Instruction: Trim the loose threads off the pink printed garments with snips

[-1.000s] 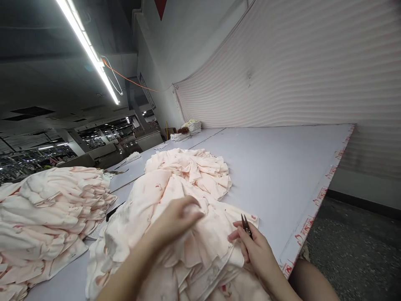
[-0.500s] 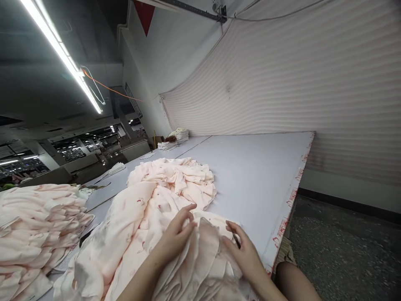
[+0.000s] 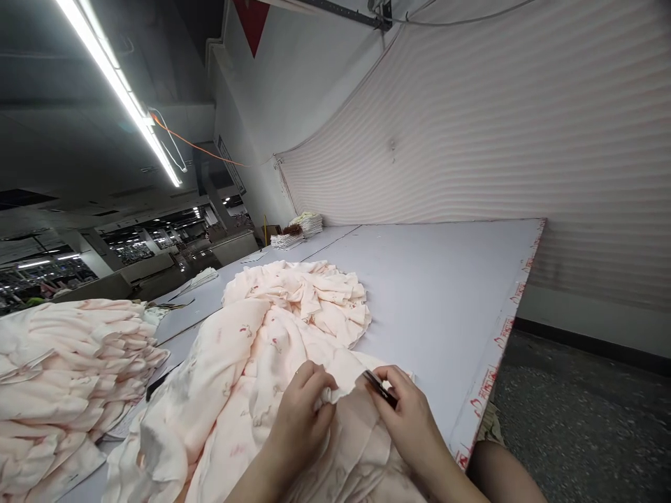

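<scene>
Well left of both grips sits a pale cloth heap [image 3: 63, 377]; nearer, under the left grip [image 3: 305, 412], lies printed pink cloth [image 3: 280, 342], its edge pinched there. Just beside, the right grip [image 3: 402, 412] clasps dark snips [image 3: 381, 391], tips near that edge; tabletop [image 3: 435, 300] stretches beyond.

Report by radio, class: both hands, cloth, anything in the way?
Left hand pinching pale pink cloth. Right hand holding black snips beside it. Bunched folds beneath; no obstruction seen.

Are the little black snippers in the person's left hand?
No, the black snippers are in the right hand, while the left hand pinches the pale pink cloth.
</scene>
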Available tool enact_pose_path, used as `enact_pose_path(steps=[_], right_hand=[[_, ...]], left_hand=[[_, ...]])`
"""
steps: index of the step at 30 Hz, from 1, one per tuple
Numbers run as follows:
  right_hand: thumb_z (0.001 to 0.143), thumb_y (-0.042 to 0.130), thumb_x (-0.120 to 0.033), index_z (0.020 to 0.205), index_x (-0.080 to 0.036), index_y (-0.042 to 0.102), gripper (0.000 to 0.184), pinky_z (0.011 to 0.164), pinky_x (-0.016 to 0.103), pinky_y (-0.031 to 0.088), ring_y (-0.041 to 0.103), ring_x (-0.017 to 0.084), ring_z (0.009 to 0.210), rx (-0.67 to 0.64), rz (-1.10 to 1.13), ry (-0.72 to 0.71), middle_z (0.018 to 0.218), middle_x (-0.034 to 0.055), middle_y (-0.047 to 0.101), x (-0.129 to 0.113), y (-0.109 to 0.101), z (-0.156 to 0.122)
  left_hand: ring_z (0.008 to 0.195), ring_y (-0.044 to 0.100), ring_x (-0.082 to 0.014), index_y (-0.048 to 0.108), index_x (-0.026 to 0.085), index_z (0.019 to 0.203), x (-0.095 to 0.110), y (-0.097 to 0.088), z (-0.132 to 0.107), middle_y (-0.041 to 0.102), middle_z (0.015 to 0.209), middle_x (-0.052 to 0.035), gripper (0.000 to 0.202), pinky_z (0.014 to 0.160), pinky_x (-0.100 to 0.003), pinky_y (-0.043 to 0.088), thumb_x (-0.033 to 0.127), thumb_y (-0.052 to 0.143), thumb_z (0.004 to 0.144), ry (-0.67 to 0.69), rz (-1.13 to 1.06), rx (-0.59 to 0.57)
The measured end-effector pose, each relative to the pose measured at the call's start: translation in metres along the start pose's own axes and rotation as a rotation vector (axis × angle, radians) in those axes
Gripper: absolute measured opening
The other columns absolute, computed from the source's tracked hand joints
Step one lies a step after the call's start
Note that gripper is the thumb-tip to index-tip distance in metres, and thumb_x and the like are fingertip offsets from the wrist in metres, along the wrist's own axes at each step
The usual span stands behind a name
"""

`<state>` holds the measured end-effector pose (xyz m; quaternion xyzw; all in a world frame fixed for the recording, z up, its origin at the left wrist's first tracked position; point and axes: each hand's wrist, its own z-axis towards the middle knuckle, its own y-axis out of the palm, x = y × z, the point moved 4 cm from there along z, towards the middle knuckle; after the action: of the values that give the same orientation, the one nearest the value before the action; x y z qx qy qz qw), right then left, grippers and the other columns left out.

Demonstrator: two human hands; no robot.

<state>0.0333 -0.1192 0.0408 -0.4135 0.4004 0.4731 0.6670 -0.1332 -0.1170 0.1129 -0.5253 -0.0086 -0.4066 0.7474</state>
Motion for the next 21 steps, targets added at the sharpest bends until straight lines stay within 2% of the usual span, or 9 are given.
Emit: enact_pose_path(steps=[3,5,7,10,13,16,21], right_hand=[[0.079,0.056,-0.031,0.09,-0.025,0.062,0.014,0.067,0.028,0.044,0.059,0.019,0.078,-0.109,-0.187,0.037,0.094,0.0026,0.06,0.0,-0.014,-0.008],[0.08,0.055,-0.036,0.099,-0.027,0.062,0.022,0.069,0.028,0.045,0.059,0.02,0.083,-0.135,-0.196,0.062,0.1,0.0035,0.06,-0.004,-0.023,-0.012],[0.083,0.052,-0.041,0.1,-0.028,0.064,0.025,0.073,0.028,0.045,0.059,0.021,0.088,-0.165,-0.153,0.044,0.101,0.0042,0.062,-0.013,-0.028,-0.013],[0.084,0.052,-0.041,0.09,-0.026,0.068,0.023,0.075,0.029,0.044,0.059,0.022,0.087,-0.25,-0.1,0.023,0.09,0.004,0.066,-0.026,-0.021,-0.012],[0.083,0.054,-0.038,0.086,-0.026,0.071,0.021,0.07,0.028,0.044,0.061,0.021,0.081,-0.321,-0.049,0.023,0.085,0.0028,0.069,-0.033,-0.008,-0.007],[0.083,0.055,-0.038,0.084,-0.027,0.072,0.021,0.066,0.026,0.043,0.061,0.02,0.077,-0.323,-0.031,0.006,0.08,0.0019,0.069,-0.036,-0.001,-0.004],[0.081,0.057,-0.035,0.082,-0.027,0.073,0.018,0.063,0.026,0.042,0.06,0.018,0.072,-0.286,-0.061,-0.035,0.076,0.0013,0.068,-0.036,-0.001,-0.004]], left_hand=[[0.071,0.047,-0.0154,0.047,0.02,0.079,-0.003,0.003,-0.003,0.045,0.076,0.0001,0.03,0.063,-0.026,0.037,-0.005,0.04,0.065,0.024,0.021,0.053],[0.071,0.046,-0.0153,0.046,0.021,0.079,-0.004,0.003,-0.004,0.045,0.077,0.0001,0.029,0.063,-0.026,0.037,-0.005,0.04,0.066,0.042,0.003,0.056],[0.073,0.046,-0.0156,0.044,0.021,0.079,-0.004,0.004,-0.005,0.044,0.078,-0.0002,0.029,0.067,-0.027,0.039,-0.005,0.039,0.067,0.073,-0.013,0.058],[0.076,0.046,-0.0161,0.042,0.021,0.078,-0.005,0.006,-0.007,0.043,0.078,-0.0004,0.029,0.074,-0.03,0.04,-0.005,0.039,0.067,0.117,-0.018,0.067],[0.076,0.046,-0.0161,0.042,0.021,0.079,-0.006,0.008,-0.008,0.043,0.08,-0.0008,0.028,0.075,-0.03,0.041,-0.005,0.039,0.068,0.134,-0.013,0.052],[0.077,0.047,-0.0162,0.041,0.021,0.078,-0.005,0.009,-0.008,0.045,0.083,-0.0018,0.026,0.071,-0.029,0.041,-0.004,0.04,0.07,0.134,-0.026,0.033],[0.08,0.048,-0.0162,0.036,0.021,0.075,-0.001,0.007,-0.007,0.048,0.085,-0.0024,0.027,0.069,-0.027,0.039,-0.005,0.039,0.069,0.148,-0.065,0.001]])
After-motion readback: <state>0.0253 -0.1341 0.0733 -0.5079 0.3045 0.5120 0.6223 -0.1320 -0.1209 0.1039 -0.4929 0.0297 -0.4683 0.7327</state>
